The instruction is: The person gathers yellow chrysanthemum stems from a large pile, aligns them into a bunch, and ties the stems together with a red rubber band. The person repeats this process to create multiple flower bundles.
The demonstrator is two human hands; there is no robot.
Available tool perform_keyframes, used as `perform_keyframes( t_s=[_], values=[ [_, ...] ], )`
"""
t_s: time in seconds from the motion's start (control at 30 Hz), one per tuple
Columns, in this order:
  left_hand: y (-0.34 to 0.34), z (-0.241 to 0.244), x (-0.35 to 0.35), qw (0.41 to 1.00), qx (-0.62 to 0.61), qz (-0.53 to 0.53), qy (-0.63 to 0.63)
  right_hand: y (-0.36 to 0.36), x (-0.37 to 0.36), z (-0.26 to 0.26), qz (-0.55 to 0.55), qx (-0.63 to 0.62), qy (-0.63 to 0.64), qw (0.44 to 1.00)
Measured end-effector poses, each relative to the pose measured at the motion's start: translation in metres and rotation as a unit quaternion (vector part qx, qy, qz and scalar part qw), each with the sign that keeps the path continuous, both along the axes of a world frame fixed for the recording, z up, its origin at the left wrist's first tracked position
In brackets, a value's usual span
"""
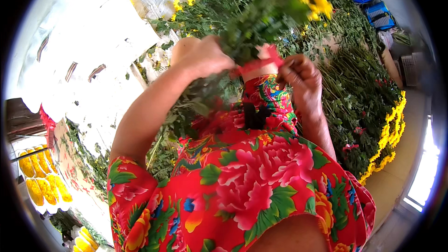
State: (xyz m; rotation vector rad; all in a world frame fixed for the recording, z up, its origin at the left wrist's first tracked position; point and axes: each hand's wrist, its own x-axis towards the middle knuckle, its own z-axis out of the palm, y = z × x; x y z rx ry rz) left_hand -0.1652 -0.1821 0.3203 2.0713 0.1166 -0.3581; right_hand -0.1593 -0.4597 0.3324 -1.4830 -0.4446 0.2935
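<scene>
A bunch of yellow chrysanthemums (280, 10) with dark green leaves slants up to the right, blurred by motion. My left hand (213, 57) is closed around its stems, the fingers partly hidden by leaves. From near that hand a red tie strip (260, 63) stretches across to my right hand (302, 75), which pinches its end between thumb and fingers. Below both hands are the red floral clothing (269, 91) on my lap and loose leafy stems (190, 105). The stem ends are hard to make out.
Cut stems (350, 94) lie heaped to the right, with yellow blooms (388, 136) along the outer edge. White sheets (94, 38) cover the left. Wrapped yellow flowers (42, 175) stand at lower left. A blue case (380, 15) and a crate (411, 70) sit at far right.
</scene>
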Motion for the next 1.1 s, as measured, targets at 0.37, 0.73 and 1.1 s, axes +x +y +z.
perform_keyframes(
  t_s=[0.37,0.73,1.1],
  values=[
    [0.030,0.018,-0.006,0.915,-0.345,-0.028,0.206,0.053,0.011,-0.028,0.066,0.086,0.140,0.984],
    [0.026,0.009,-0.004,0.909,-0.354,-0.094,0.202,0.017,0.008,-0.007,0.080,0.170,0.139,0.972],
    [-0.074,-0.082,-0.022,0.939,0.189,-0.077,-0.277,0.065,-0.014,0.009,0.031,-0.131,-0.152,0.979]
  ],
)
